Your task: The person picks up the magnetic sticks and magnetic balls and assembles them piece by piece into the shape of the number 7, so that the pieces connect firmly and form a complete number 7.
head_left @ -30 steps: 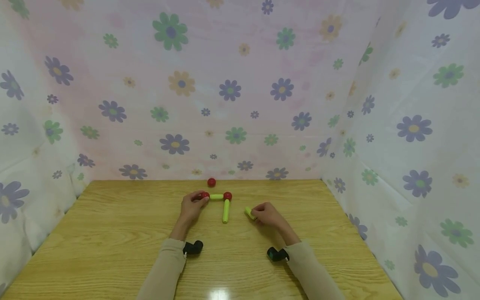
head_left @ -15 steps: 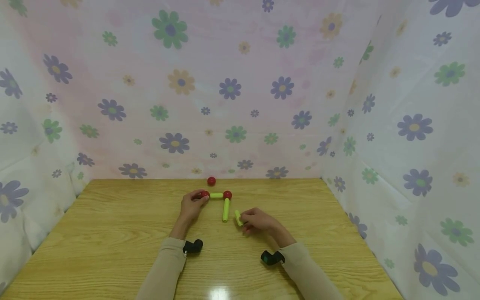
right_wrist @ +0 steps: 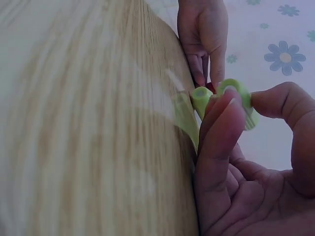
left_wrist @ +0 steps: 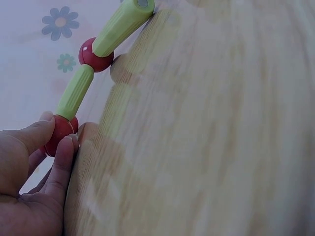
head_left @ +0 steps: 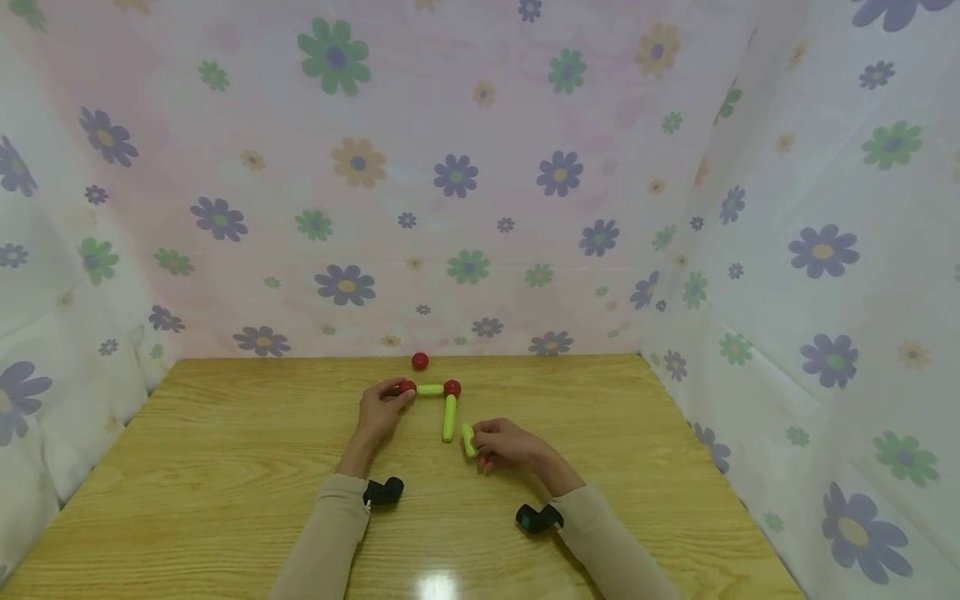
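The left grip (head_left: 378, 411) pinches the leftmost red ball (head_left: 407, 387); nearer and right, the right grip (head_left: 507, 443) pinches a yellow-green rod (head_left: 468, 440).

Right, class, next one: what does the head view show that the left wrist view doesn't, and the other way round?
Only the head view: the right hand holding a green stick, and a separate red ball near the far edge of the table.

Only the left wrist view: a grey spot in the end of the long stick, and a pale line on the held ball.

Both: the left hand gripping that ball, a short stick linking it to a second red ball, and the long stick joined there.
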`<state>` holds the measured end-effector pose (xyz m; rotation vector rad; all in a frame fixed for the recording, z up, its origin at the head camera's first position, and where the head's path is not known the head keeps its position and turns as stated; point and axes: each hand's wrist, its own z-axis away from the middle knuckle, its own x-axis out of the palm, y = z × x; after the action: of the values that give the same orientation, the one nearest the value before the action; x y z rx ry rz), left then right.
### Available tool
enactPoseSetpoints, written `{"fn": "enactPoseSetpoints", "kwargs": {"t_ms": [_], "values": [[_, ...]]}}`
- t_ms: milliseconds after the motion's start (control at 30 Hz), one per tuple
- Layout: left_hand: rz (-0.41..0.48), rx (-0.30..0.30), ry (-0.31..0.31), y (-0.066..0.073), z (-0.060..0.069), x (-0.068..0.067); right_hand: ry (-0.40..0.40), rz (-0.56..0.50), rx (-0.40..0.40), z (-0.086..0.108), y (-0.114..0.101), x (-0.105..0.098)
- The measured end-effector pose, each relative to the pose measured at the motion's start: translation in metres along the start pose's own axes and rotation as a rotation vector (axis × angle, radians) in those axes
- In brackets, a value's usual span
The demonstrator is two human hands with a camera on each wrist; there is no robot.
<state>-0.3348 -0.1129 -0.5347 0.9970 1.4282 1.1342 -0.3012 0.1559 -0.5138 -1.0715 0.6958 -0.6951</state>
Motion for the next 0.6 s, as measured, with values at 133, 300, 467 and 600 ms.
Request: {"fn": "enactPoseSetpoints", "kwargs": {"t_ms": [133,300,467,600], "values": [[-0.007,-0.007,-0.004,0.0002,0.0000,-0.0011,0.012,0.090,-0.049,-0.0001,0.0000,0.0040],[-0.016,0.000,-0.003,0.0003,-0.0003,-0.0011,0.041,0.119,-0.073,-0.0011,0.0009,0.0079],[-0.014,0.005,-0.003,0.0005,0.0001,-0.0015,0.046,0.092,-0.079,-0.0018,0.0010,0.0093],[0.010,0.004,-0.012,0.0030,0.0017,-0.0026,0.044,0.075,-0.067,-0.0014,-0.0007,0.0092]]}}
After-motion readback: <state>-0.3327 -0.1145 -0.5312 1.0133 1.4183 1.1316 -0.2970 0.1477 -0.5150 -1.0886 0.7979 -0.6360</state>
